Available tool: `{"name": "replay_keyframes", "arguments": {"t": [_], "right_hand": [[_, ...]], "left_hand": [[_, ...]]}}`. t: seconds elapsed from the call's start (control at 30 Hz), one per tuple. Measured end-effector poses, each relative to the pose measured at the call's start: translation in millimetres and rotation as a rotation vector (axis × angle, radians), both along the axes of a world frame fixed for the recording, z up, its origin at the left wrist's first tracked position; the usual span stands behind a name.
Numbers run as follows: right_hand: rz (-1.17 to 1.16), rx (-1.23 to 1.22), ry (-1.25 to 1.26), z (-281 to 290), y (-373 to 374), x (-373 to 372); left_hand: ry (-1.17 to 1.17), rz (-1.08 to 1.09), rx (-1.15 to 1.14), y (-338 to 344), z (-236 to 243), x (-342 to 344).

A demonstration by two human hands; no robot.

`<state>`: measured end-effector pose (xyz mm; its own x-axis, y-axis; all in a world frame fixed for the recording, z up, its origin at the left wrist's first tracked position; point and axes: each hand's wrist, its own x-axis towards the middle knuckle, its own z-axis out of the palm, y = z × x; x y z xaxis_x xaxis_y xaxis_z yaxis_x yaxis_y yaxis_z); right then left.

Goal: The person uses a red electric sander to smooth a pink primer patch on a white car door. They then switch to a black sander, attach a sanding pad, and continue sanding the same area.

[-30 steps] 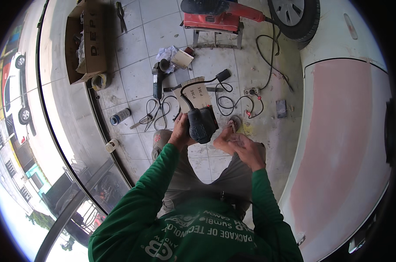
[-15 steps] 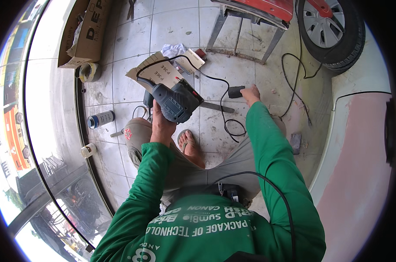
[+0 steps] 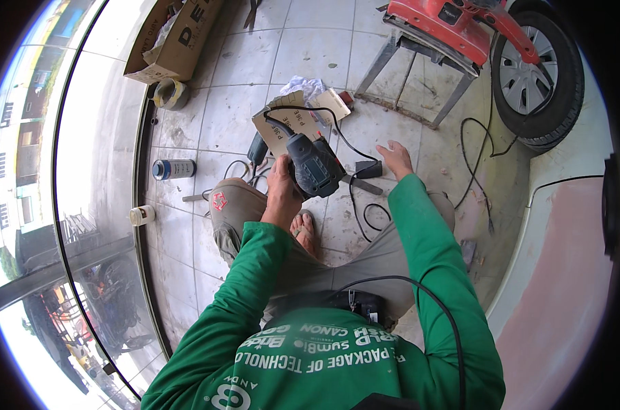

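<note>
My left hand (image 3: 282, 193) is closed around a dark grey-blue power sander (image 3: 312, 167), held tilted above the floor between my knees. A tan sheet of sandpaper (image 3: 277, 137) shows behind the sander's far end; whether it is fixed to it, I cannot tell. The sander's black cord loops away to the right. My right hand (image 3: 396, 160) is open with fingers apart and nothing in them. Just left of its fingers lies a small black block (image 3: 369, 169), beside a flat grey strip (image 3: 364, 185) that runs partly behind the sander.
Left of my knee are a dark blue-capped can (image 3: 174, 169), a small white-lidded jar (image 3: 142, 215), a tape roll (image 3: 170, 94) and a cardboard box (image 3: 180, 51). A red item rests on a metal stand (image 3: 419, 44) ahead. To the right are a wheel (image 3: 534, 75), cables and a car panel (image 3: 549, 287).
My right hand has let go of the black block and opened. The sander, still in my left hand, has turned a little. The whole view has shifted, so the floor things appear further right.
</note>
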<state>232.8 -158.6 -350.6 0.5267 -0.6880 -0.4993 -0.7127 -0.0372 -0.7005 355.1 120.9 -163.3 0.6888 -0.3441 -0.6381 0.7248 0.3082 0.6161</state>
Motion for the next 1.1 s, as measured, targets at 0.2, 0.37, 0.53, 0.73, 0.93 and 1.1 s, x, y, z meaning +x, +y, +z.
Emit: {"name": "replay_keyframes", "arguments": {"t": [0.2,0.37,0.53,0.73,0.93,1.1], "right_hand": [[0.405,0.393,-0.050,60,6,-3],[0.142,-0.163,0.109,115,-62,-37],[0.044,-0.618,0.286,169,-115,-100],[0.104,-0.655,0.350,174,-68,-129],[0.327,-0.335,0.169,177,7,-63],[0.445,-0.355,0.227,164,24,-44]], "left_hand": [[-0.040,-0.117,0.023,-18,-25,7],[-0.056,-0.237,0.171,-39,-28,13],[-0.042,-0.257,0.310,-82,-91,6],[-0.117,-0.252,0.333,-143,-191,-18],[0.089,-0.063,0.183,-203,-202,-44],[0.129,0.060,0.150,-228,-227,-42]]}}
